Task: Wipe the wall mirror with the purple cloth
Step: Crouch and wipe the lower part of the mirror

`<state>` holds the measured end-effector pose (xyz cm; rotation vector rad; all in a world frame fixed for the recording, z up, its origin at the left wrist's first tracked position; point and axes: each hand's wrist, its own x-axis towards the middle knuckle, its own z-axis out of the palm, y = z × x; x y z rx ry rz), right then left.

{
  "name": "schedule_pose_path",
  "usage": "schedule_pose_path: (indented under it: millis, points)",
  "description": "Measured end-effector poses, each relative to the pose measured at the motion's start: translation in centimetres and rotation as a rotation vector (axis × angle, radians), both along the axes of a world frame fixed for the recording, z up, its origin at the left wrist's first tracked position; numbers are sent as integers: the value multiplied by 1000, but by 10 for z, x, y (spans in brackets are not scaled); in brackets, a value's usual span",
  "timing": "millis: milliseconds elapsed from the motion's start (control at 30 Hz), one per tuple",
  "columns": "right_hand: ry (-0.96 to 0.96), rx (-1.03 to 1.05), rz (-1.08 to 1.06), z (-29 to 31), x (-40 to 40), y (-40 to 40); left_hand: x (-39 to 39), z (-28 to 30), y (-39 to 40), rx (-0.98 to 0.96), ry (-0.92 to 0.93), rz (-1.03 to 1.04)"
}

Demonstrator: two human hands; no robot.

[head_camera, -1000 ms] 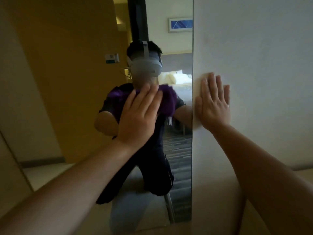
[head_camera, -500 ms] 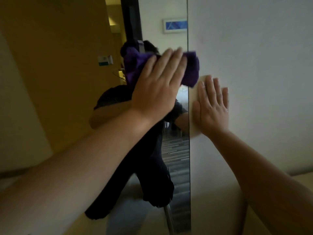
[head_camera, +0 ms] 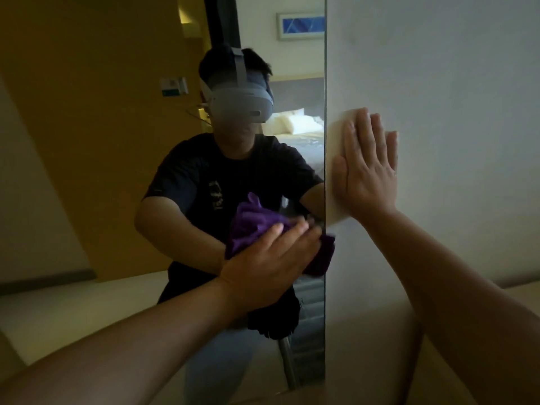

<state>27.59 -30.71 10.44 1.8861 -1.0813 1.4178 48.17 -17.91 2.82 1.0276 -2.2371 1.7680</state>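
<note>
A person's left hand (head_camera: 270, 258) presses a purple cloth (head_camera: 257, 226) flat against a wall mirror (head_camera: 309, 317) at the centre of the frame, fingers straight and close together over the fabric, the forearm reaching in from the lower left. The cloth bunches up above and to the left of the fingers, and its right end spills past the mirror's right edge onto the white wall (head_camera: 453, 68) beside it. The right hand (head_camera: 368, 171) lies open and flat, right of centre, fingers straight and pointing up; it holds nothing. Its palm and fingers rest on a pale rectangular plate (head_camera: 336, 200) set on the wall just beside the mirror's edge, higher in the frame than the cloth, with the right forearm coming in from the lower right corner. The mirror, a tall panel running from the top of the frame nearly to the bottom, reflects the person in a dark T-shirt and a grey headset (head_camera: 239, 100), one arm stretched to the cloth. Behind that reflection are a bed (head_camera: 298, 133) with white pillows and a blue framed picture (head_camera: 301, 24) in the upper middle of the frame
</note>
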Motion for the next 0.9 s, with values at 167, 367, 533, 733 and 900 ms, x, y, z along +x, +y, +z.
schedule_pose_path:
  millis: [167,367,533,733,900]
  points:
    - [47,86,-15,3,-3,10,27,-58,26,165,-61,96]
    - [93,224,50,14,-9,31,30,-50,39,222,45,67]
    - [-67,224,230,5,18,81,52,-39,74,226,323,36]
    - [114,73,447,-78,106,143,127,-45,136,77,637,113]
    - [247,169,455,-125,159,169,201,-58,196,26,693,246]
